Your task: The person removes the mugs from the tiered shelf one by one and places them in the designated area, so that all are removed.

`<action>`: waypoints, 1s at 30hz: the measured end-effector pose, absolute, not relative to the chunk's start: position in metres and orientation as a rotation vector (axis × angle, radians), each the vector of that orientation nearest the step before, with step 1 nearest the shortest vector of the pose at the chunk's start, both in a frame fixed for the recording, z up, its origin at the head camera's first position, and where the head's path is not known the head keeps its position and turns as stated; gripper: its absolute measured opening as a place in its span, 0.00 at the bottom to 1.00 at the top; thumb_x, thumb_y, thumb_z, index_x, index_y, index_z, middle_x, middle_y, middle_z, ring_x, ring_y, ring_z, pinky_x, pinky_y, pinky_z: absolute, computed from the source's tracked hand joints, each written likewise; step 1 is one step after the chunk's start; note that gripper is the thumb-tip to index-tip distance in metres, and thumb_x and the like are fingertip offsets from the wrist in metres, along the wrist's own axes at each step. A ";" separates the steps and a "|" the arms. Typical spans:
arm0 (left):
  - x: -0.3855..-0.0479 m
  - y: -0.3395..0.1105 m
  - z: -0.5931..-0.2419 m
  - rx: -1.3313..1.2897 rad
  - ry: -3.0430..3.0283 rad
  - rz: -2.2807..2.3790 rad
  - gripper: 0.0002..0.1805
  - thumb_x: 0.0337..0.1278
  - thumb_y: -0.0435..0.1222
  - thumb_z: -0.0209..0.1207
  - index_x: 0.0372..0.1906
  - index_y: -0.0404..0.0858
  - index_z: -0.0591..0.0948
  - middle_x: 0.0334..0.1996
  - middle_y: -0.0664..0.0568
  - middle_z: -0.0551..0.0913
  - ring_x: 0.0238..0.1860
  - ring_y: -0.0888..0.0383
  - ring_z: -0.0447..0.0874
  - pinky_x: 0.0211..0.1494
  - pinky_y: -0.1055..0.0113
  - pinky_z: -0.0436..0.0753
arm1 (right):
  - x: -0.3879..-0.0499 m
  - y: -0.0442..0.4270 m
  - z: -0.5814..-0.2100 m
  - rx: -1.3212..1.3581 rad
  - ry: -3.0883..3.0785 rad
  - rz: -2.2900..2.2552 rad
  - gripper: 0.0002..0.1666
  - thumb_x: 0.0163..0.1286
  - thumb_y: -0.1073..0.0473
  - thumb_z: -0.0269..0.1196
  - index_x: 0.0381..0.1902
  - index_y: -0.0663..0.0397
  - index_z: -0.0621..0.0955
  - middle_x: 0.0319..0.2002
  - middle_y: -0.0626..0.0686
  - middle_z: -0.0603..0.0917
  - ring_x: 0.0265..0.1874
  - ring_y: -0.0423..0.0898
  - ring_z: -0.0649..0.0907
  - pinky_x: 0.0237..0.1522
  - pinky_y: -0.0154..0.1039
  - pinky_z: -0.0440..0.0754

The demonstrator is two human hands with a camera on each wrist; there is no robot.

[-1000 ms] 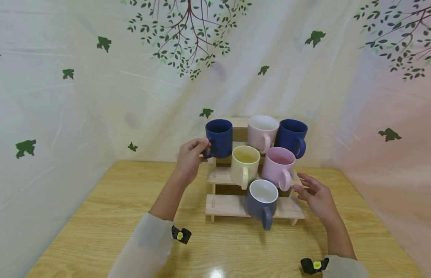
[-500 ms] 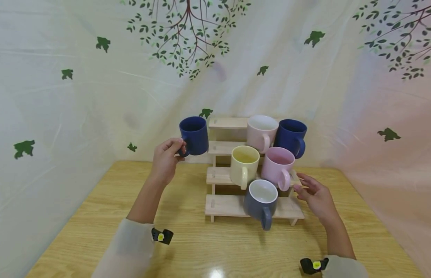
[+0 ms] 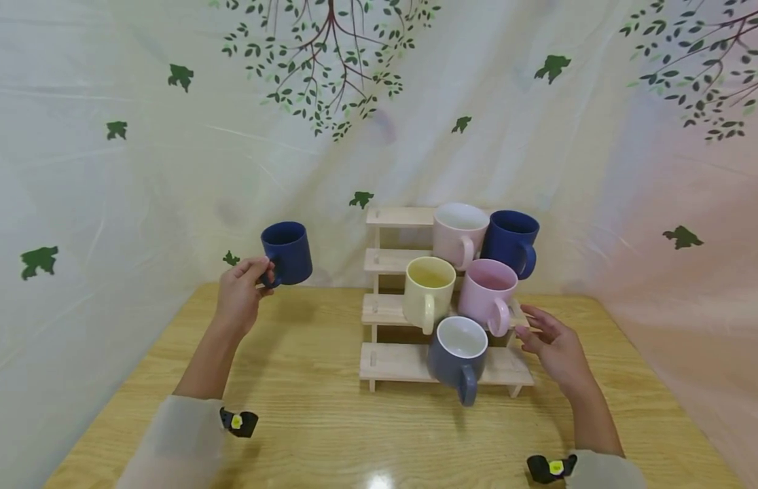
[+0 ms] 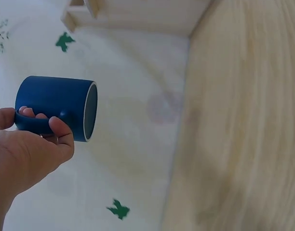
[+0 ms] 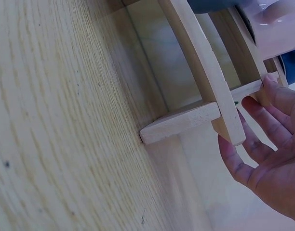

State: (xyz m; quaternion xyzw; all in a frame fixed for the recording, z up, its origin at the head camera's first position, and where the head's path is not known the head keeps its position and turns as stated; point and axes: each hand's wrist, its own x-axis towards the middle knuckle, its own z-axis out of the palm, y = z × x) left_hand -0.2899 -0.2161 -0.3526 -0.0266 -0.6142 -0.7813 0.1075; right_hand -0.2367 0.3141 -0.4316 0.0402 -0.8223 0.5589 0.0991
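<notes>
A dark blue mug [image 3: 291, 255] hangs in the air left of the wooden tiered rack [image 3: 391, 367]; my left hand [image 3: 240, 295] pinches its handle. In the left wrist view the fingers and thumb of the left hand [image 4: 29, 149] curl round the handle of the blue mug [image 4: 53, 98]. At the rack's right side is my right hand [image 3: 559, 353]. The right wrist view shows the right hand [image 5: 277, 144] with fingers spread and slightly bent, thumb and fingertips at the end of a rack shelf [image 5: 210, 67].
On the rack stand a pale pink mug [image 3: 458, 234], another blue mug [image 3: 509, 241], a yellow mug [image 3: 428, 292], a pink mug [image 3: 484, 292] and a grey mug [image 3: 454, 360]. Behind the wooden table [image 3: 318, 435] hangs a leaf-patterned cloth [image 3: 263, 156].
My left hand has carried the blue mug leftward from the rack's upper left, and slightly lower over the last half second. The right hand has stayed at the rack's right side.
</notes>
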 end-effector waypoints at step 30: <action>-0.302 -0.313 -0.418 0.264 -2.050 -2.149 0.12 0.78 0.40 0.54 0.43 0.36 0.83 0.32 0.59 0.81 0.35 0.63 0.78 0.34 0.69 0.82 | -0.236 0.314 -0.431 0.129 -2.417 1.668 0.36 0.76 0.50 0.64 0.75 0.59 0.69 0.66 0.70 0.75 0.45 0.34 0.86 0.46 0.35 0.87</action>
